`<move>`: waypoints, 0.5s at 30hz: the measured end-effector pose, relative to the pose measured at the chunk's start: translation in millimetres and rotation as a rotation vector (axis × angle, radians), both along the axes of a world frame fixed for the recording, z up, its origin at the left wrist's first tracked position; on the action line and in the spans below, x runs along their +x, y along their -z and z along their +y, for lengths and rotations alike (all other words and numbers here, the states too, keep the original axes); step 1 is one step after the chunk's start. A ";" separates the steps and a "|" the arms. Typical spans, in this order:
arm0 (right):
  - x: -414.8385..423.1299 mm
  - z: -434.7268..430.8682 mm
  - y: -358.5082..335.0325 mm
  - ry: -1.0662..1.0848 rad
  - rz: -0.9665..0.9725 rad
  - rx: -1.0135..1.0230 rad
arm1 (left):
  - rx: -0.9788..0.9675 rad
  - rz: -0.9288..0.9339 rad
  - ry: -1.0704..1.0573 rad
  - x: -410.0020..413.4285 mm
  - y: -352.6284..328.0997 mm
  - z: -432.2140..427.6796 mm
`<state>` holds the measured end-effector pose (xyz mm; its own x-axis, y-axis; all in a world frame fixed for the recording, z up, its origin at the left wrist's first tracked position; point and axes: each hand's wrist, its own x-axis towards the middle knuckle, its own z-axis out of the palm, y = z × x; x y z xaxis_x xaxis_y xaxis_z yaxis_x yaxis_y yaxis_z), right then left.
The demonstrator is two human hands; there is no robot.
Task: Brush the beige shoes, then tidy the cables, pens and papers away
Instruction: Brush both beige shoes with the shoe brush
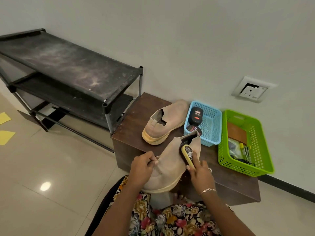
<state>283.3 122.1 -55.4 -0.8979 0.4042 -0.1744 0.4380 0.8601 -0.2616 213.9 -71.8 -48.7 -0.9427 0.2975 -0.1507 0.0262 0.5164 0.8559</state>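
My left hand (142, 169) grips the toe end of a beige shoe (170, 164) held above the front edge of a low brown table (134, 126). My right hand (201, 174) holds a yellow shoe brush (188, 155) with its bristles against the shoe's side near the opening. The second beige shoe (166, 121) lies on the table behind, its yellowish sole facing me. A green basket (262, 159) at the right holds pens, a brown wallet-like item and small dark things.
A blue basket (213, 130) with a black polish bottle (196, 115) and a tin stands between the far shoe and the green basket. A dusty black shoe rack (71, 68) stands left. Yellow papers (6, 136) lie on the tiled floor. A wall socket (252, 90) is above.
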 end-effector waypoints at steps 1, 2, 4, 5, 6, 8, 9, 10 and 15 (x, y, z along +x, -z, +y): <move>7.5 -13.6 0.2 -0.058 0.021 -0.041 | 0.005 0.000 0.000 -0.3 -0.4 -0.1; 19.3 -31.6 -1.5 -0.135 0.033 -0.095 | 0.002 0.001 0.002 -0.5 -0.7 -0.3; 49.4 -66.8 -6.6 -0.292 0.014 -0.215 | -0.009 0.005 0.008 -1.8 0.6 -0.9; 58.7 -76.7 -8.4 -0.346 0.004 -0.247 | -0.010 0.010 0.002 -2.6 1.7 -1.5; 61.7 -77.8 -8.2 -0.378 -0.002 -0.251 | -0.005 0.009 -0.002 -3.0 2.4 -2.1; 51.1 -61.0 -6.2 -0.367 0.015 -0.177 | -0.016 0.020 0.012 -2.7 2.7 -3.0; 41.2 -44.8 -0.4 -0.347 0.032 -0.109 | -0.023 0.023 0.021 -2.6 2.7 -3.1; 29.5 -26.9 4.0 -0.294 0.029 -0.052 | -0.023 0.021 0.027 -2.3 1.7 -3.1; -9.2 9.4 0.0 -0.005 -0.030 0.062 | -0.010 0.037 0.011 -1.3 1.9 -2.9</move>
